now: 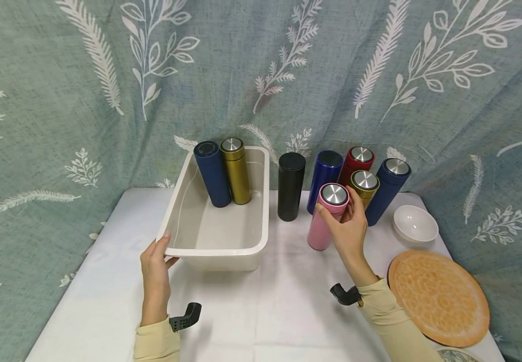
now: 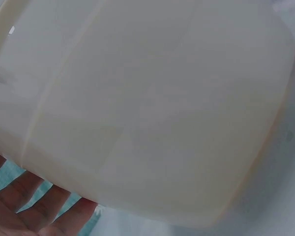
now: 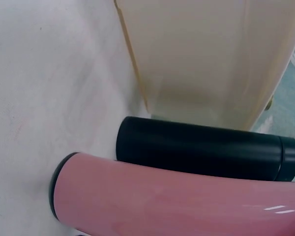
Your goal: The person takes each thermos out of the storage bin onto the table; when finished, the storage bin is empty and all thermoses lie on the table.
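Note:
At the front left corner of a white plastic tub (image 1: pixel 219 252), my left hand (image 1: pixel 154 266) grips the rim. The left wrist view shows the tub's outer wall (image 2: pixel 162 108) with fingers (image 2: pixel 54 201) along its edge. Inside the tub stand a dark blue thermos (image 1: pixel 214 176) and a gold thermos (image 1: pixel 237 176). My right hand (image 1: pixel 350 232) holds a pink thermos (image 1: pixel 319 234) near its silver-topped lid, thumb on one side and fingers on the other. In the right wrist view the pink thermos (image 3: pixel 177 199) lies across the foreground, overlapping a black thermos (image 3: pixel 196 147).
Behind the pink thermos stand a bright blue thermos (image 1: pixel 325 176), a red one (image 1: pixel 358 160), another gold one (image 1: pixel 366 185) and another dark blue one (image 1: pixel 387 188). A white bowl (image 1: pixel 416 224) and a round tan mat (image 1: pixel 437 299) are at the right. A patterned curtain (image 1: pixel 225 75) hangs behind.

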A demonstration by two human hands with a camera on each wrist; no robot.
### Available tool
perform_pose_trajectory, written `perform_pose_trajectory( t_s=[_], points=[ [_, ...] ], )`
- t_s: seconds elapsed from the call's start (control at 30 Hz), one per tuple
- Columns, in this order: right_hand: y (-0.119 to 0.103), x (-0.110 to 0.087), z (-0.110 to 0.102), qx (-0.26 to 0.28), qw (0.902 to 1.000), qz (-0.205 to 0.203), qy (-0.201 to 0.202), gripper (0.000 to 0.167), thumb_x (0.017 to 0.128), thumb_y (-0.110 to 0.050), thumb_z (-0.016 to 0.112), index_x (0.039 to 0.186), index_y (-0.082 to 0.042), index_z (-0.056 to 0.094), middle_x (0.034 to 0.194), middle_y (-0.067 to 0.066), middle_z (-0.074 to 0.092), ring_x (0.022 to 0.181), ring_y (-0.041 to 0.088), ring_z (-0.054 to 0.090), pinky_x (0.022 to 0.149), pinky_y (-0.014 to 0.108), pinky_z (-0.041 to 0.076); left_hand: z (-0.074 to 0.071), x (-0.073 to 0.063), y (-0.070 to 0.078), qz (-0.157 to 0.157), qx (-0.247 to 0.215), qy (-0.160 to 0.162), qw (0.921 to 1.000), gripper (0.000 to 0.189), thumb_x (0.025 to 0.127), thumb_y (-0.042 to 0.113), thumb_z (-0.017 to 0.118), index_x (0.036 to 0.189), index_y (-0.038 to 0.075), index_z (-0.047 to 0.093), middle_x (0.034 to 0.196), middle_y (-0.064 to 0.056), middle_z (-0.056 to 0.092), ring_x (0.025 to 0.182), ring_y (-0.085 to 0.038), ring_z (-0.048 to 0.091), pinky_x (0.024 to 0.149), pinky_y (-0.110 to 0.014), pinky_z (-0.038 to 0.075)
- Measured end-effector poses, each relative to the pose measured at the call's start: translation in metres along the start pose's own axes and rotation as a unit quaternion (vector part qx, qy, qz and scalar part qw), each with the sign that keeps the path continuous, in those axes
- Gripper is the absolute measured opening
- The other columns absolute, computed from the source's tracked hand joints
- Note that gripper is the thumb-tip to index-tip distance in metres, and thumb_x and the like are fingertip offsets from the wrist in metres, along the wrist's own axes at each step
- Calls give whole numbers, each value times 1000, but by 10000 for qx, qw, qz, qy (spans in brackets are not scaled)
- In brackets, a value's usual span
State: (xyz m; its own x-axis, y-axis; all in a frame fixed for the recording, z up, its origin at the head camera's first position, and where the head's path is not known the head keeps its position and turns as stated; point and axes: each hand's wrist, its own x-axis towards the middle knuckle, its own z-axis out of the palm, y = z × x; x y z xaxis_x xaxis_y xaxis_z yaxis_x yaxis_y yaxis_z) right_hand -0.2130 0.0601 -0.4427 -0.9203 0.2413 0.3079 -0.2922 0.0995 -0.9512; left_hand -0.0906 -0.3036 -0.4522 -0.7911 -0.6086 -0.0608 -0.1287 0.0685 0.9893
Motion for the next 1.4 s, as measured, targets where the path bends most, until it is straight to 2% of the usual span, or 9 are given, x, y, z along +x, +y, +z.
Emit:
perform_pose_trajectory(
  t_s=[0.17,0.3,0.4,0.53,0.67,0.83,1.1,1.3,1.4],
  points=[
    [-2,-1,0,22,10000,-37,-35,77,76,-10,88,143,-6,50,140,6,59,127,13,57,104,13,45,-1,0,0,-12,-17,-2,10000,52,104,43,46,143,11,57,139,-11,59,111,-12,57,75,-9,51],
    [-9,0,-1,123,9999,13,-13,78,76,-7,87,144,-4,49,141,9,58,129,14,56,107,13,43,-1,0,1,-23,-75,5,10000,52,104,43,46,143,10,57,138,-11,59,110,-11,57,75,-9,51],
    [-17,1,-2,287,9996,-44,39,76,77,-3,85,144,-2,48,143,13,57,134,19,54,110,13,40,-1,0,1,3,-62,5,10000,51,104,43,46,142,10,58,137,-11,60,111,-12,57,75,-9,51],
    [-28,2,-4,536,9976,-419,108,71,79,0,82,142,1,50,145,15,56,137,22,52,114,16,37,0,1,0,45,2,-1,10000,51,104,43,46,142,12,58,138,-10,60,112,-14,57,75,-8,51],
    [-44,3,-2,710,9939,-834,129,64,81,4,80,139,0,54,140,8,59,136,19,53,116,21,37,-1,1,0,55,14,-27,10000,51,104,43,46,142,12,58,140,-11,60,113,-15,57,75,-9,51],
    [-67,1,8,869,9888,-1199,-165,61,80,9,78,137,1,56,137,4,61,135,22,54,116,25,39,-1,1,0,22,-58,-40,10000,51,104,43,46,142,11,58,140,-12,59,113,-15,57,76,-9,51],
    [-94,3,38,801,9840,-1450,-650,62,80,4,80,137,-1,57,140,17,59,136,17,55,117,27,39,-2,1,-1,63,11,-103,9999,52,104,44,45,144,11,56,143,-13,57,116,-17,56,76,-8,50],
    [-98,8,58,516,9862,-1187,-1032,58,85,-8,80,139,-6,56,142,8,60,136,14,55,118,26,38,-2,0,0,62,34,-105,9999,52,104,44,45,144,11,56,144,-13,58,119,-19,56,76,-9,50],
    [-98,11,69,507,9865,-1004,-1189,57,87,-11,79,139,-7,56,142,8,60,136,15,55,118,25,37,-2,1,0,54,6,-129,9999,53,104,44,45,144,10,55,144,-14,57,120,-21,55,76,-8,50]
  ],
)
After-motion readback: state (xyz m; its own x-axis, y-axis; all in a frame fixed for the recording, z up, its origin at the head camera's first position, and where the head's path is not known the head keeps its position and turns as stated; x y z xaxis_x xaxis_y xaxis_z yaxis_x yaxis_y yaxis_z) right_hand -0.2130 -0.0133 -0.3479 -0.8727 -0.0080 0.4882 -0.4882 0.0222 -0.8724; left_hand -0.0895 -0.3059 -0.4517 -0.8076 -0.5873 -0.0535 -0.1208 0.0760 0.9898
